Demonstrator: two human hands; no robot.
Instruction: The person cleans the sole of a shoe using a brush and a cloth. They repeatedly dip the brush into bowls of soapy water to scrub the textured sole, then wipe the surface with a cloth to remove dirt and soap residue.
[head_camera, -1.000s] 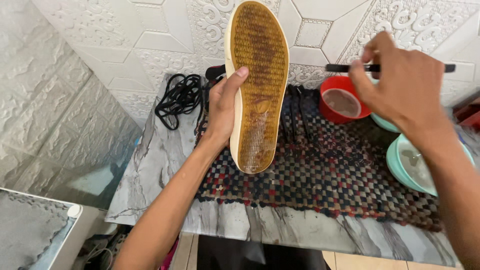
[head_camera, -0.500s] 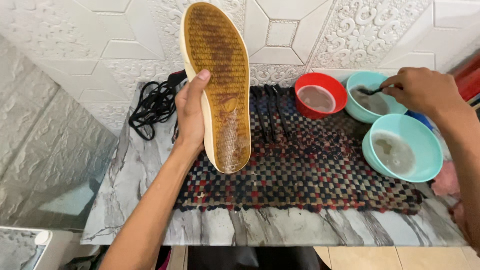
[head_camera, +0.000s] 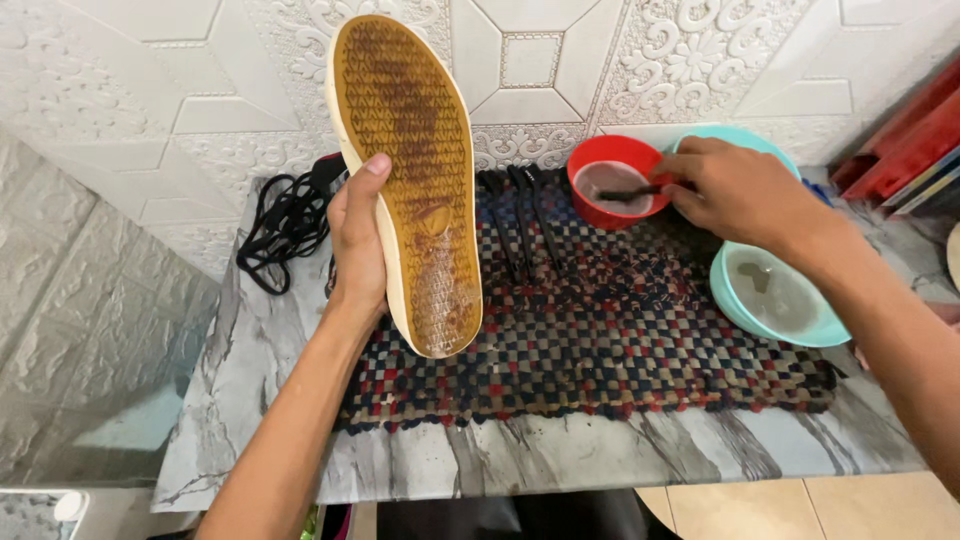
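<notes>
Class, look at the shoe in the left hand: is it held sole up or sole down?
Sole up: the shoe shows its whole worn brown sole to the camera, gripped by the left hand.

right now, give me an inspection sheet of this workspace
surface: marble table with a woven mat on it
job's things: shoe held sole up; brush at the red bowl
clutter: two teal bowls, near one holds cloudy liquid; dark tools on the mat
hands: left hand grips the shoe's side; right hand holds the brush
cables: black laces heaped at the back left
surroundings: white embossed wall tiles; red items at right
</notes>
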